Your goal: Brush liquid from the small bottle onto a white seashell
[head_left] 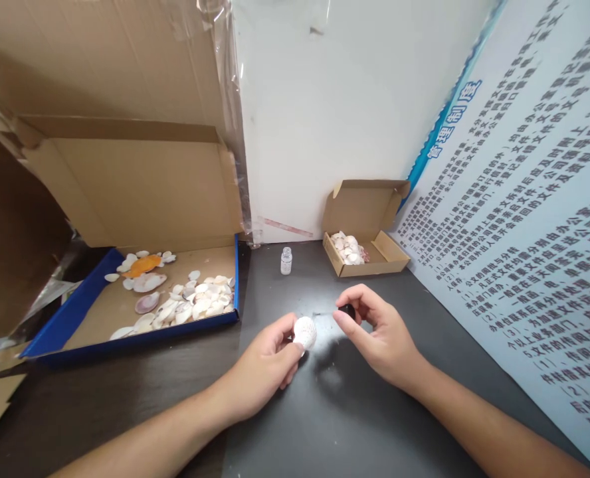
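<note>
Between the thumb and fingers of my left hand [270,355] is a white ribbed seashell [305,333], held above the dark table. My right hand [377,335] pinches a black bottle cap [347,311], with a thin brush stem [323,314] pointing left toward the shell. The stem's tip is near the shell; whether they touch I cannot tell. Beyond both hands, a small clear bottle [286,261] with a printed label stands upright with its neck uncapped.
At left lies an open blue-edged cardboard box [93,322] with many white shells [202,299] and an orange shell [143,265]. A smaller open cardboard box [375,269] at the back right holds more shells [349,249]. A printed poster [514,199] borders the table's right side.
</note>
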`<state>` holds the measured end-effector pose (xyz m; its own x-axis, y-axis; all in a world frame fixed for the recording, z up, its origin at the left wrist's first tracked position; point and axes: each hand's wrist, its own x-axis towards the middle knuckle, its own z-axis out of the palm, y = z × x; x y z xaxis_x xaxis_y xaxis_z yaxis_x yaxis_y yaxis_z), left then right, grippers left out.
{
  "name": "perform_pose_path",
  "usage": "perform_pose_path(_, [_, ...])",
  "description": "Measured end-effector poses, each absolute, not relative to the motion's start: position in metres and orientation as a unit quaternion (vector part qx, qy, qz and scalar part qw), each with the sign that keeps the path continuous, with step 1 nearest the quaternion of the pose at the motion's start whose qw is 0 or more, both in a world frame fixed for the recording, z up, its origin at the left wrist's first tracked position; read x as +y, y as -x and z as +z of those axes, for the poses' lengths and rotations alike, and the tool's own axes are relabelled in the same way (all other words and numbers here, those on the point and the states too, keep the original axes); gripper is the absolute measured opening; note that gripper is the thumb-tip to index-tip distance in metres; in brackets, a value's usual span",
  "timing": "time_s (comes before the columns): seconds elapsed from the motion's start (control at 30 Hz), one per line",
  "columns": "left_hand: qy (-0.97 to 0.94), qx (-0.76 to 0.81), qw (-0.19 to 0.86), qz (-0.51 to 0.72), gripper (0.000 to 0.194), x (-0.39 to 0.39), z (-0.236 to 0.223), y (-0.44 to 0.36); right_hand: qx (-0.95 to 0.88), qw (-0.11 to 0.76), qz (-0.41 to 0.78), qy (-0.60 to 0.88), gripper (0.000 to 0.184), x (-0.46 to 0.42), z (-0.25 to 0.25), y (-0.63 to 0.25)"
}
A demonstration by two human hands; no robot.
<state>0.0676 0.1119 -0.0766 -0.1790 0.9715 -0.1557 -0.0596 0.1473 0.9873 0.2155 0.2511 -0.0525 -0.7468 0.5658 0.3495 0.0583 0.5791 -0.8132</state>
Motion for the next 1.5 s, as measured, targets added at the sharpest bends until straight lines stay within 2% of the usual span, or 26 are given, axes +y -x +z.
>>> perform_pose_path(0.1, [-0.405,0.568,0.496,0.517,0.011,0.1118,-0.0768,-0.0668,-0.83,0.319,0.422,0.175,0.007,0.2509,-0.0514,-0.2166])
perform_pose_path(0.27, [-0.4,0.567,0.503,0.516,0.013,0.1113,-0.0746,-0.0673,-0.839,0.284,0.44,0.149,0.007,0.2494,-0.0502,-0.2164])
perform_pose_path(0.4, [-0.397,0.564,0.506,0.518,0.013,0.1112,-0.0744,-0.0676,-0.841,0.327,0.393,0.177,0.007,0.2489,-0.0495,-0.2163])
perform_pose_path(0.6, [-0.404,0.557,0.505,0.521,0.01,0.112,-0.0763,-0.0662,-0.829,0.296,0.453,0.14,0.009,0.2492,-0.0504,-0.2167])
perform_pose_path(0.73, [-0.405,0.561,0.504,0.516,0.01,0.1114,-0.0765,-0.0661,-0.818,0.322,0.447,0.166,0.011,0.2503,-0.0519,-0.2171])
perform_pose_path(0.83, [-0.408,0.562,0.504,0.513,0.013,0.111,-0.0754,-0.0661,-0.817,0.292,0.477,0.14,0.009,0.2503,-0.052,-0.2178])
perform_pose_path(0.9, [-0.408,0.563,0.505,0.511,0.015,0.1109,-0.0738,-0.0662,-0.825,0.278,0.47,0.147,0.011,0.2498,-0.0522,-0.2177])
perform_pose_path(1.0, [-0.409,0.569,0.505,0.505,0.016,0.111,-0.0713,-0.0666,-0.826,0.304,0.442,0.17,0.012,0.2494,-0.0525,-0.2174])
perform_pose_path(1.1, [-0.41,0.566,0.502,0.51,0.017,0.1113,-0.0712,-0.0669,-0.822,0.297,0.465,0.143,0.01,0.2498,-0.0529,-0.2176])
perform_pose_path(1.27, [-0.405,0.555,0.514,0.513,0.013,0.1111,-0.074,-0.066,-0.835,0.297,0.43,0.171,0.013,0.2505,-0.0552,-0.2173])
perform_pose_path(1.37, [-0.403,0.556,0.516,0.512,0.012,0.1111,-0.0741,-0.0652,-0.823,0.314,0.449,0.149,0.011,0.2498,-0.054,-0.2177])
perform_pose_path(1.5, [-0.4,0.557,0.518,0.511,0.012,0.1113,-0.0724,-0.0648,-0.83,0.294,0.45,0.148,0.012,0.2476,-0.051,-0.2178])
